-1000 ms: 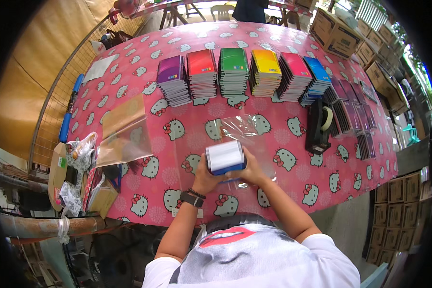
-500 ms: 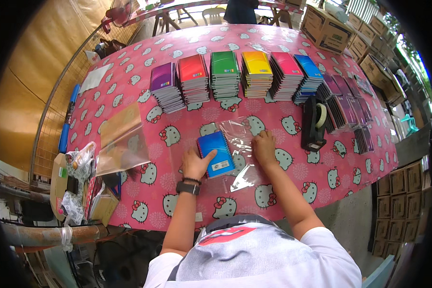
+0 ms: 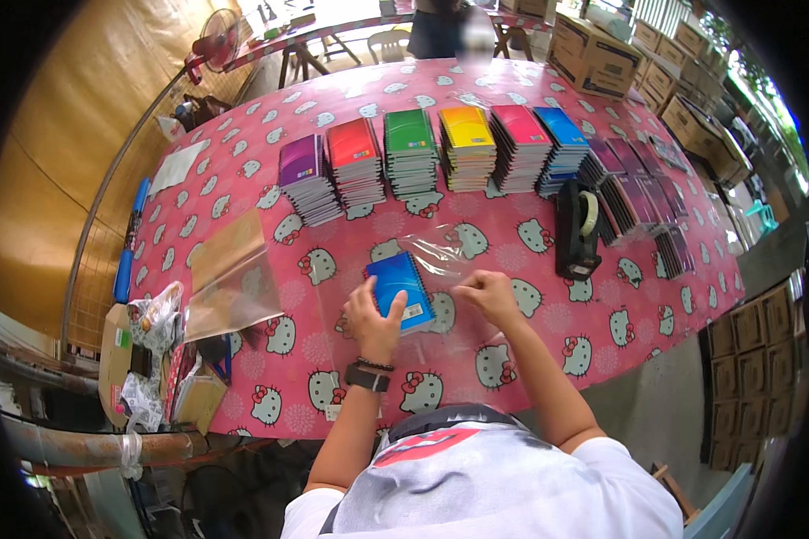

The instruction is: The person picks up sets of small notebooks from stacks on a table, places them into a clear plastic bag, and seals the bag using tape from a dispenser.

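Observation:
A blue spiral notebook (image 3: pixel 395 286) lies on a clear plastic sheet (image 3: pixel 436 254) in front of me, its wire binding to the right. My left hand (image 3: pixel 375 319) grips its left side, thumb on the cover and fingers along the edge. To the right of the notebook, my right hand (image 3: pixel 492 295) is closed in a pinch at the sheet's right part. Glare makes the sheet's edges hard to follow. Beyond my right hand stands a black tape dispenser (image 3: pixel 577 235) with a roll of tape.
Notebook stacks in purple, red, green (image 3: pixel 411 148), yellow, pink and blue stand in a row at the back. Several purple bundles (image 3: pixel 634 202) sit right of the dispenser. Clear plastic sleeves (image 3: pixel 234 269) lie at left near a box of odds and ends (image 3: pixel 184 395). A carton (image 3: pixel 593 58) stands far right.
My right hand has moved in toward the notebook and toward me, its fingers now pinched. The plastic beside the notebook has shifted. My left hand stays on the notebook, its fingers slightly higher along the edge.

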Motion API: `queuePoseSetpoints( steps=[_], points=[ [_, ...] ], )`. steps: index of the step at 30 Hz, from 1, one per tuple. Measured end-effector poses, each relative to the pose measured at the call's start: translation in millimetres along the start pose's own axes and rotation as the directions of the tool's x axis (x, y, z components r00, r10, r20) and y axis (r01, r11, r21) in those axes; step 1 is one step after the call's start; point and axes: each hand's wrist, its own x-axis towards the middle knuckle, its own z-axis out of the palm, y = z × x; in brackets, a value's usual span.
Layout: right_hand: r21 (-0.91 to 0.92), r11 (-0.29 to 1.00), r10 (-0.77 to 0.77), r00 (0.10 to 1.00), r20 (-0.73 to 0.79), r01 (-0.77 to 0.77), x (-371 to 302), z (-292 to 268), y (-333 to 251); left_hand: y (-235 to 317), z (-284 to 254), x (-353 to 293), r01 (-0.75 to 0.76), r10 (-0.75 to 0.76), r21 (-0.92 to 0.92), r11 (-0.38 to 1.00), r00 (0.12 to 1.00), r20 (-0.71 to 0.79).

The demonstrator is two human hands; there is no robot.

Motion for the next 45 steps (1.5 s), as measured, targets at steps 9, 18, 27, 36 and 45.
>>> queuePoseSetpoints(
  steps=[9,18,27,36,45],
  points=[
    [-0.216,0.950,-0.184,0.964,0.190,0.224,-8,69,-46,6,25,60,0.400,-0.278,-0.097,0.911,0.772,0.571],
    [-0.444,0.788,-0.349,0.903,0.249,0.427,-41,82,-27,56,52,75,-0.427,0.098,0.246,0.870,0.640,0.762],
    [-0.316,0.842,-0.413,0.899,0.145,0.438,-56,55,-58,-12,83,147,0.002,-0.116,0.254,0.967,0.894,0.434],
    [-0.372,0.759,-0.398,0.833,0.385,0.535,-56,76,-30,-29,27,-5,0.513,-0.291,-0.339,0.789,0.797,0.530],
    [0.203,0.979,-0.033,0.999,0.026,0.027,91,81,20,-41,31,-22,0.448,-0.172,-0.562,0.696,0.863,0.474]
  ],
)
